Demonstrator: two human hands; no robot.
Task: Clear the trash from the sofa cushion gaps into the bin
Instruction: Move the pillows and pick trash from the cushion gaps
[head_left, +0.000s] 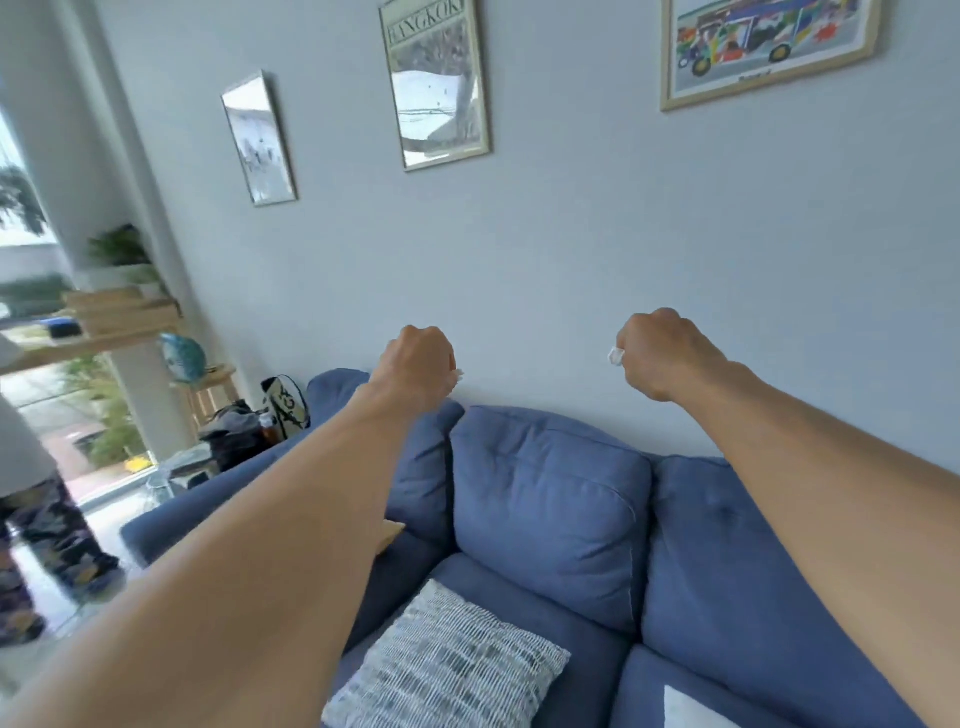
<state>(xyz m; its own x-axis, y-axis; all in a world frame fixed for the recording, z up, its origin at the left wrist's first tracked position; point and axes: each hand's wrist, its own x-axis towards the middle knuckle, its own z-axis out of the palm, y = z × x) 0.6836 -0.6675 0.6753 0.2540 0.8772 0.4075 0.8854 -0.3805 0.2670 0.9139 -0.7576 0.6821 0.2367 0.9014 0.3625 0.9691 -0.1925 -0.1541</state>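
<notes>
Both hands are raised above the blue soft-fabric sofa (550, 499), probably to carry finds clear of its plump cushions toward a bin (none in view). The right hand (660, 353) has its grip closed round a small crumpled white scrap (615, 356) poking from the fist; the left hand (418, 364) is fisted too, a pale sliver of trash (458, 375) just showing. A nubby woven grey-and-white throw pillow (447, 660) lies on the seat.

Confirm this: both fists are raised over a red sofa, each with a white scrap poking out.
Wrong colour: the head view shows the sofa is blue. The left hand and right hand are fisted above it, a white scrap poking from each.
</notes>
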